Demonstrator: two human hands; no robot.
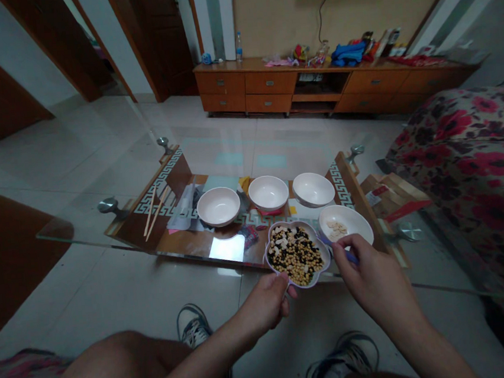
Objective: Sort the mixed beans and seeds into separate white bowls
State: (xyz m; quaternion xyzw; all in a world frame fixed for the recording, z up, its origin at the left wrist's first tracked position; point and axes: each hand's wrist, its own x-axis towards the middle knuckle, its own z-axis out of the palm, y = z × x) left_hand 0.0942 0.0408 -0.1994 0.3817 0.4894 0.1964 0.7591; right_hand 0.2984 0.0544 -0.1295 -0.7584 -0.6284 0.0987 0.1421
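Note:
My left hand (pixel 271 300) is closed on the near rim of a flower-shaped bowl (pixel 325 257), thumb on top. Inside lie mixed yellow and black beans (pixel 301 260) with some pale, larger seeds at the upper left. A slim purple utensil, apparently a spoon (pixel 352 257), is pinched in my right hand (pixel 366 267); its far end is mostly hidden. Just beyond that hand stands a white bowl (pixel 358 226) holding a few pale, flat seeds (pixel 337 229). Three more white bowls stand in a row behind: left (pixel 218 206), middle (pixel 269 192) and right (pixel 313 189).
All bowls are over a glass table (pixel 98 162) with metal fittings. Chopsticks (pixel 155 213) lie at its left. Below the glass, a wooden shelf (pixel 181 246) bears papers and packets. A paper bag (pixel 397 193) and a flowered sofa (pixel 475 149) are at the right.

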